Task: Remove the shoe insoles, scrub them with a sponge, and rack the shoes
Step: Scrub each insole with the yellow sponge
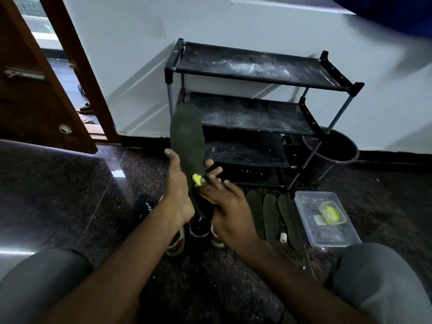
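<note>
My left hand (178,190) holds a dark insole (188,139) upright by its lower half, toe end up, in front of the shoe rack (257,76). My right hand (228,206) presses a yellow sponge (197,180) against the insole's lower part, fingers curled over it. Black shoes (145,206) with light soles sit on the floor under my hands. Three dark insoles (271,213) lie side by side on the floor to the right.
A clear plastic tub (311,206) holding a small yellow-lidded container stands at right. A dark bucket (339,148) sits beside the rack. An open wooden door (35,90) is at left. A small white cap lies by the insoles. My knees frame the bottom.
</note>
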